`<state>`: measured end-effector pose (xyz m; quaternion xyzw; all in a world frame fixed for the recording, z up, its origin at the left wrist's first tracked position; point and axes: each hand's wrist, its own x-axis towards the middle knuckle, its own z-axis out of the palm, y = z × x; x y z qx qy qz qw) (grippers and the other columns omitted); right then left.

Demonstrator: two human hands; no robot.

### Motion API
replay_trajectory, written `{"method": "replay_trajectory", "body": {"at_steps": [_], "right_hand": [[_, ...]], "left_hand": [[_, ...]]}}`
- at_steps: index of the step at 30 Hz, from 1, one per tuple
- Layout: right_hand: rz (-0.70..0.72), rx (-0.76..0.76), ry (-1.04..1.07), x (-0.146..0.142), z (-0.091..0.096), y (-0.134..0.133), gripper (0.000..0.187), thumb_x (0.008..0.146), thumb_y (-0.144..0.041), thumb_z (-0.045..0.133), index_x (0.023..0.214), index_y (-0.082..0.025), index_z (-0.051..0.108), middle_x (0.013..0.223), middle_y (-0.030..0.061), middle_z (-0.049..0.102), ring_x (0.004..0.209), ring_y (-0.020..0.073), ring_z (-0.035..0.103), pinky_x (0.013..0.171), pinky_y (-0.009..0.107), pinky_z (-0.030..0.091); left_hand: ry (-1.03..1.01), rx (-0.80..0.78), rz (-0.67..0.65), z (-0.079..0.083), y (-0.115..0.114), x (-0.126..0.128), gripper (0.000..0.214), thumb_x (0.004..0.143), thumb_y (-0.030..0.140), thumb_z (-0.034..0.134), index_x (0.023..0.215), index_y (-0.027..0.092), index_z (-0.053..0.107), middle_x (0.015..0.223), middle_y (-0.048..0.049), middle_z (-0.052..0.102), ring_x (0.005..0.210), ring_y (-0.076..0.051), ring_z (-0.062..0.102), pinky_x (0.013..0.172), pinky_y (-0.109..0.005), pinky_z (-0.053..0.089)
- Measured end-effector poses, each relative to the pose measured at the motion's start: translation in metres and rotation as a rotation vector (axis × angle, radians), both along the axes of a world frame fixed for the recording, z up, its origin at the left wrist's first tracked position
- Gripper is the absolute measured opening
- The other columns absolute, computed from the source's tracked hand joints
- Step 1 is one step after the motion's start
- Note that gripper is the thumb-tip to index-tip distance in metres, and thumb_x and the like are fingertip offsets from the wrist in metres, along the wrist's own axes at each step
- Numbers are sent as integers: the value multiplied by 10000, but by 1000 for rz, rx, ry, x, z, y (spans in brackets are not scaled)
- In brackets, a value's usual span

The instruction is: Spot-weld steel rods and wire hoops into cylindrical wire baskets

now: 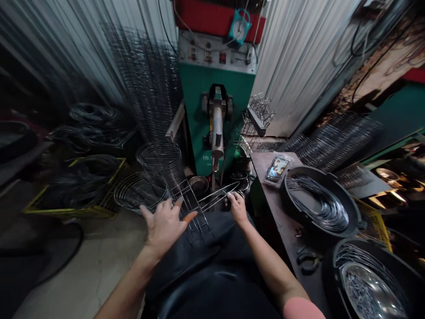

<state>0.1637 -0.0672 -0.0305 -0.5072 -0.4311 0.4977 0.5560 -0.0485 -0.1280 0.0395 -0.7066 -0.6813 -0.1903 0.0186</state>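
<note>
1. Background: corrugated metal wall (pixel 288 57); bare floor (pixel 96 248) at left.
2. Far left: yellow crate (pixel 104 207) containing dark wire coils (pixel 89 177).
3. Left of centre: round wire baskets (pixel 142 190), nested, just beside the left hand.
4. Left hand (pixel 166 223): back upward, fingers spread, orange wrap (pixel 190 217) on the thumb. It meets the left edge of the wire frame (pixel 197 212); whether it grips cannot be told.
5. Centre: the wire frame sits between the hands, over the dark apron (pixel 212 252). Beyond it stands a green machine (pixel 239 97) with a projecting metal cylinder (pixel 217 128).
6. Right hand (pixel 237 208): fingertips pinched together on thin wires (pixel 215 192) extending left toward the frame; any join is unclear.
7. Right: bench (pixel 279 212) bearing a phone (pixel 277 170), a round black pan (pixel 284 195) of wire lengths and pliers (pixel 308 260).
8. Step in hand (judged): positioning wires against the frame. The next move appears to require steady left-hand support and a controlled right-hand pinch.
</note>
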Motion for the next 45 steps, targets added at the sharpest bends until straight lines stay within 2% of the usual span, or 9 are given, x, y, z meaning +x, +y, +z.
{"method": "replay_trajectory", "body": {"at_steps": [3,6,10,13,16,20,25,31,45], "right_hand": [[-7,0,-13,3,1,-4,280,734,-415,541,600,-184,456,539,-44,481,491,78,434,492,211,361],[-18,8,-60,2,4,-6,279,732,-418,532,599,-187,449,540,-44,472,499,82,420,493,212,352],[-70,67,-149,0,4,-7,277,735,-408,516,585,-185,452,547,-44,437,527,85,380,515,212,333],[-108,94,-181,1,3,-8,284,743,-402,503,571,-185,440,545,-44,410,539,88,363,528,212,331],[-126,109,-205,2,6,-8,286,750,-405,499,576,-183,450,554,-39,413,562,94,371,540,210,335],[-145,132,-220,0,13,-1,275,758,-417,495,646,-168,525,589,-31,463,585,99,398,569,213,350],[-86,148,-175,-3,23,13,286,753,-428,503,638,-167,528,577,-34,471,570,99,411,565,217,352],[-36,114,-106,-7,28,23,286,748,-434,500,621,-178,506,551,-34,491,547,99,426,551,218,357],[37,20,7,-23,22,55,251,703,-406,515,595,-182,480,529,-42,478,499,88,426,496,214,350]], "left_hand": [[37,41,-76,18,8,7,576,755,543,489,1160,142,571,1113,-202,589,1030,-360,494,938,-692,35],[58,91,-256,24,25,25,556,769,474,515,1208,134,525,1168,-191,568,1091,-349,459,959,-670,-22],[84,-23,-540,6,60,57,489,742,391,590,1169,155,551,1060,-164,626,1036,-338,498,949,-683,-41],[90,-131,-611,-11,78,68,412,742,353,601,1104,157,590,924,-147,658,946,-317,543,956,-675,64],[79,-73,-610,-15,81,70,346,731,367,614,1010,163,626,869,-135,663,920,-305,557,976,-645,99],[92,30,-551,-7,73,72,302,749,363,589,916,115,630,832,-145,665,900,-284,573,1011,-532,196],[51,61,-492,0,75,76,237,769,308,564,893,110,611,864,-137,668,931,-255,578,996,-430,282],[13,11,-452,0,86,75,226,760,309,573,875,118,603,879,-141,666,923,-260,583,950,-426,328],[98,-157,-382,1,111,64,266,792,341,508,900,113,593,911,-146,663,931,-266,577,857,-374,362]]}}
